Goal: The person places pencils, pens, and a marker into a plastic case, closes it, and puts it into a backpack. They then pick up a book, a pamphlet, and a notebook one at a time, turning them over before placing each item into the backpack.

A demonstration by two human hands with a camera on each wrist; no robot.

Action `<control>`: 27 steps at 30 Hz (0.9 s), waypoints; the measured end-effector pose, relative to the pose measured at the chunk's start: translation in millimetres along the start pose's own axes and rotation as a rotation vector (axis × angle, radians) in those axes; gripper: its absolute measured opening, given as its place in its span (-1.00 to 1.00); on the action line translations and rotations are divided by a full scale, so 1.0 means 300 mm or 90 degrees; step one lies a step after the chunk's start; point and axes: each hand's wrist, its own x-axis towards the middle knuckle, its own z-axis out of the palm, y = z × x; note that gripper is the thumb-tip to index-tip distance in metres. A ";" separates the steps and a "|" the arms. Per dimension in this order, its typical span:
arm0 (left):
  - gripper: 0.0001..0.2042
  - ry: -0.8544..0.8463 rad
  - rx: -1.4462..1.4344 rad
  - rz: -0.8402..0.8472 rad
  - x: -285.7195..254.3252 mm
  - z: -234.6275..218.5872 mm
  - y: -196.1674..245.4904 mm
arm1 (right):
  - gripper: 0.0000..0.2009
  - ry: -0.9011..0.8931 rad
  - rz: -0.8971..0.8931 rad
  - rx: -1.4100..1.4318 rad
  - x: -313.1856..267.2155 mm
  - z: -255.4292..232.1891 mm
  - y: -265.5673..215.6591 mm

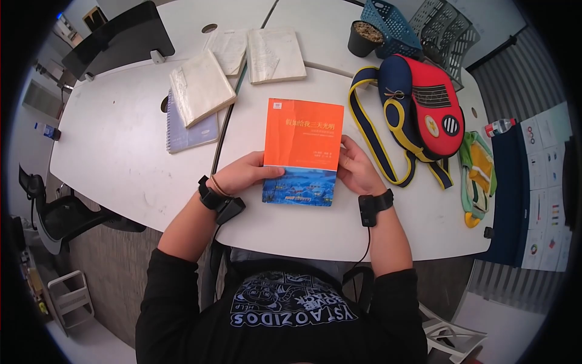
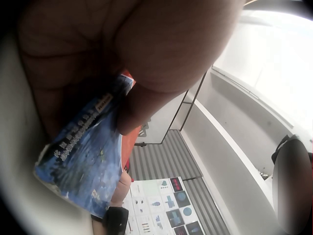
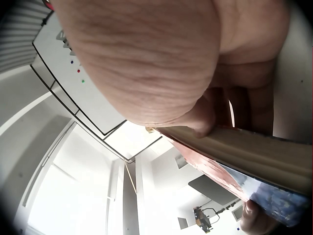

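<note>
An orange paperback book (image 1: 306,145) with a blue picture along its lower edge faces up in front of the person, over the white table. The left hand (image 1: 244,174) grips its left side, thumb lying on the front cover and the other fingers hidden beneath. On the opposite side the right hand (image 1: 361,171) holds the book by its page edge. The right wrist view shows that thumb against the pages (image 3: 244,147), with fingers curled behind. In the left wrist view the blue part of the cover (image 2: 88,156) slants below the palm.
Worn books (image 1: 203,88) and a blue spiral notebook (image 1: 191,127) lie at the back left of the table (image 1: 121,145). To the right are a red and navy bag (image 1: 430,109) with a looped strap, a potted plant (image 1: 365,39), blue baskets (image 1: 394,30) and a green-yellow pouch (image 1: 479,173).
</note>
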 end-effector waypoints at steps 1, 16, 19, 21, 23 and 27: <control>-0.42 0.000 0.000 0.000 0.000 0.001 0.001 | -0.56 0.000 0.000 0.000 0.000 -0.001 0.000; -0.42 0.004 0.009 0.005 -0.001 0.005 0.003 | -0.56 -0.001 -0.003 0.005 -0.002 0.008 -0.003; -0.42 0.000 -0.006 0.005 -0.001 0.006 0.004 | -0.56 0.001 0.000 0.004 -0.002 0.008 -0.005; -0.42 0.003 -0.007 -0.003 0.000 0.003 0.002 | -0.56 -0.002 0.002 0.003 -0.001 0.003 -0.004; -0.42 0.007 0.007 -0.006 -0.011 0.009 0.018 | -0.56 0.000 -0.002 0.005 -0.006 0.014 -0.011; -0.45 -0.030 0.025 0.048 -0.002 -0.024 -0.029 | -0.53 -0.062 -0.033 0.026 -0.020 0.013 -0.010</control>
